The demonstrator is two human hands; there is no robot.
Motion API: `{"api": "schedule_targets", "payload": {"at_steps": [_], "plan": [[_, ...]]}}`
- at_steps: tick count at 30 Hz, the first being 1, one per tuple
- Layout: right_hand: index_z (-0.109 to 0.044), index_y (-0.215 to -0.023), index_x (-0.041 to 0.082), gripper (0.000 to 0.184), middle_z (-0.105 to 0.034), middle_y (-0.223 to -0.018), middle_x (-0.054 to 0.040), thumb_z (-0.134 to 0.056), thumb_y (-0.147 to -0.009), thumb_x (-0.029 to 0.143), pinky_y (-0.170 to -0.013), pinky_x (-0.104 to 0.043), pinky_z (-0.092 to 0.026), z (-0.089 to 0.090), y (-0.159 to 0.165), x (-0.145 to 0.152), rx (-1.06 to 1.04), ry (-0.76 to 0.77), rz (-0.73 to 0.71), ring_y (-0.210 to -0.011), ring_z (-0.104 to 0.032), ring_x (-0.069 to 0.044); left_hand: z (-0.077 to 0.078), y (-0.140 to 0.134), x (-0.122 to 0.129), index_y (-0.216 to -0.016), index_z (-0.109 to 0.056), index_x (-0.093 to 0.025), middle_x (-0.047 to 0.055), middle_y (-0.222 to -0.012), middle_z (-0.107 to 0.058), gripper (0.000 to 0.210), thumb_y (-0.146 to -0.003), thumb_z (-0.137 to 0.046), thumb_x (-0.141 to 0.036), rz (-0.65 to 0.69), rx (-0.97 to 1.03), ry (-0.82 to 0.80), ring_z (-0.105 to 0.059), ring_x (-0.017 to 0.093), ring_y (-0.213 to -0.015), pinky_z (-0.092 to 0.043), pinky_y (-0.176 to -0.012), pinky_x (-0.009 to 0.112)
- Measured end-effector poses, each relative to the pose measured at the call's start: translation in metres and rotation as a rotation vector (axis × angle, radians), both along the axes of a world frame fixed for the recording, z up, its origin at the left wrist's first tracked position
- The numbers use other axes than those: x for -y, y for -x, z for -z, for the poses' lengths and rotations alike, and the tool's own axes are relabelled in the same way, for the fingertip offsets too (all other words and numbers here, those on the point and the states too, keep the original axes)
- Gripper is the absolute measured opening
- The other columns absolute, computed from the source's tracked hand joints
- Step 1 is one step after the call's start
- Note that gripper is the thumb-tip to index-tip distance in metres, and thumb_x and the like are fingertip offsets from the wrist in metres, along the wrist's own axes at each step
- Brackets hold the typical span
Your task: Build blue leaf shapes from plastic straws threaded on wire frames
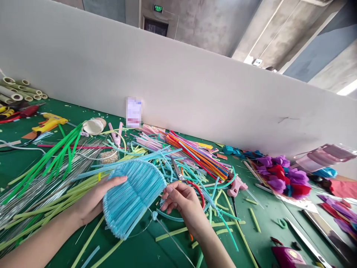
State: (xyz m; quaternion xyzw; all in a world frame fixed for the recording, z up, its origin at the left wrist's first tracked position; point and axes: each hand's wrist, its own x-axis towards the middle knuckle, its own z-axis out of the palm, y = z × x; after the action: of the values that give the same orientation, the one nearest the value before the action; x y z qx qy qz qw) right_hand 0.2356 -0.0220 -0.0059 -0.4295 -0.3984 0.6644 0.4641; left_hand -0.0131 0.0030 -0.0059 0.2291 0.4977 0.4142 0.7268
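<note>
A blue fan-shaped piece (134, 197), made of pipe cleaners laid side by side, is held up over the table, its scalloped edge facing away. My left hand (96, 199) grips it from the left, thumb on the front and the other fingers hidden behind. At its right corner, my right hand (181, 203) is closed in a pinch, thumb and forefinger at the edge; the exact contact is partly hidden. Below it a thin wire with a small pale-blue knot (154, 214) shows. Loose blue and green pipe cleaners (214, 203) lie around the right hand.
Bundled coloured pipe cleaners (195, 152) lie against the white partition (178, 85). Left are a yellow glue gun (50, 122), metal wires (67, 182) and bamboo tubes (19, 91). Right are a pink glue gun (236, 185), scissors (308, 242) and purple-red petals (284, 176).
</note>
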Motion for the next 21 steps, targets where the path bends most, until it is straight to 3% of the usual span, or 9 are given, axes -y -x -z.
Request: {"api": "schedule_targets", "payload": {"at_steps": [8,15,18,21], "plan": [[-0.064,-0.077,0.015,0.038,-0.069,-0.072,-0.0008,-0.077,-0.079,0.051,-0.049,-0.020,-0.050,0.008,0.003,-0.001,0.050,0.011,-0.043,-0.055,-0.071,-0.014,0.005,-0.003,-0.004,-0.119,-0.069,-0.024,0.009,-0.110,-0.079,0.044,-0.078,-0.080,-0.036,-0.097,0.009,0.006,-0.070,0.033,-0.112,-0.063,-0.086,0.038],[-0.062,-0.075,0.017,0.036,-0.067,-0.069,0.0012,-0.077,-0.079,0.049,-0.046,-0.018,-0.042,0.015,0.008,0.002,0.083,-0.078,0.000,-0.051,-0.061,-0.009,0.004,-0.004,-0.003,-0.126,-0.067,-0.020,0.011,-0.113,-0.078,0.048,-0.081,-0.077,-0.035,-0.004,0.045,0.013,-0.072,0.033,-0.108,-0.063,-0.088,0.040],[-0.064,-0.076,0.016,0.034,-0.067,-0.072,0.0002,-0.075,-0.082,0.048,-0.049,-0.019,-0.044,0.017,0.008,0.002,0.005,-0.060,0.012,-0.055,-0.062,-0.009,0.000,-0.005,-0.003,-0.125,-0.067,-0.017,0.012,-0.112,-0.078,0.046,-0.085,-0.073,-0.036,0.003,0.100,0.052,-0.073,0.033,-0.105,-0.063,-0.087,0.038],[-0.069,-0.086,0.015,0.038,-0.070,-0.085,-0.0039,-0.070,-0.085,0.053,-0.052,-0.019,-0.048,0.013,0.004,-0.001,-0.160,0.051,0.005,-0.063,-0.066,-0.012,-0.005,-0.005,-0.006,-0.126,-0.067,-0.014,0.014,-0.109,-0.079,0.041,-0.090,-0.067,-0.033,-0.046,0.161,0.124,-0.075,0.032,-0.100,-0.063,-0.086,0.040]]}}
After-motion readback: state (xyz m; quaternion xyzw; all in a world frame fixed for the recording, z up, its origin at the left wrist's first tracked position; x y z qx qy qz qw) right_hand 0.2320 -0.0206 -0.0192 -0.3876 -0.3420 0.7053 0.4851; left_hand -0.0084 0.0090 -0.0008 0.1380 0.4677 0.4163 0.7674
